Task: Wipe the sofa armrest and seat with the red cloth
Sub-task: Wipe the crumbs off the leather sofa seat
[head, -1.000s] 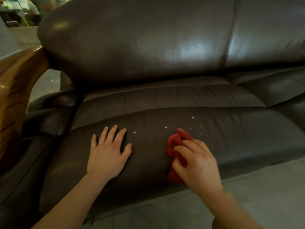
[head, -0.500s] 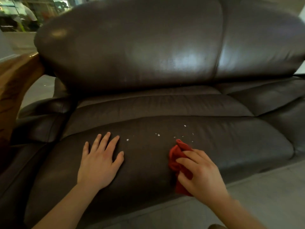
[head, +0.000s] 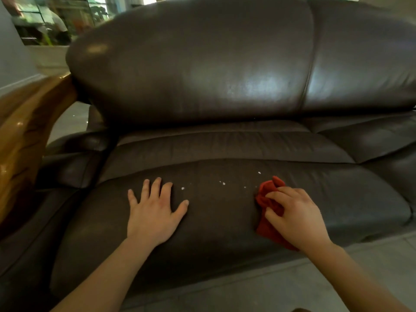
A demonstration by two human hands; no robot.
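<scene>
By the polished brown wooden armrest (head: 24,136) at the sofa's left edge, the left hand (head: 153,212) lies flat on the dark brown leather seat cushion (head: 216,219), fingers (head: 155,185) spread and holding nothing, probably bracing the lean. Small white crumbs (head: 222,183) dot the cushion's middle. Just right of them, the right hand (head: 295,217) presses the crumpled red cloth (head: 267,197) down near the front edge, fingers curled over it, seemingly to sweep left.

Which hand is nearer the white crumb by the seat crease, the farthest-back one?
Right. The right hand, bunching the red cloth, sits just right of and in front of that crumb; the left hand lies flat far to its left.
</scene>
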